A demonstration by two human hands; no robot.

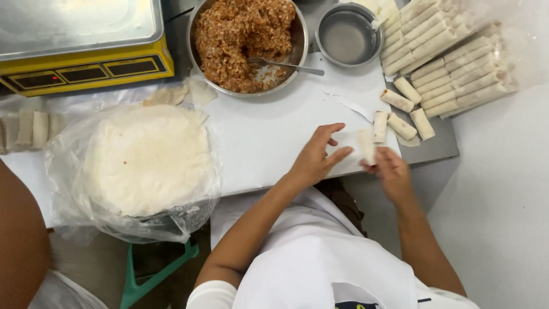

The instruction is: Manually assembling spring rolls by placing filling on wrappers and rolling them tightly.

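Observation:
My right hand (pixel 392 171) grips a short pale spring roll (pixel 366 146) at the near right edge of the white board (pixel 269 131). My left hand (pixel 317 157) rests beside it with fingers spread, its fingertips next to the roll. Several other short rolls (pixel 400 114) lie just beyond. A steel bowl of reddish-brown filling (pixel 240 40) with a spoon (pixel 286 64) in it sits at the back of the board.
A round stack of thin wrappers (pixel 148 160) in clear plastic sits at left. Long rolls (pixel 452 63) are piled at top right beside a small steel bowl of water (pixel 347 37). A yellow scale (pixel 80 43) stands at top left. Another person's arm (pixel 20 240) shows at far left.

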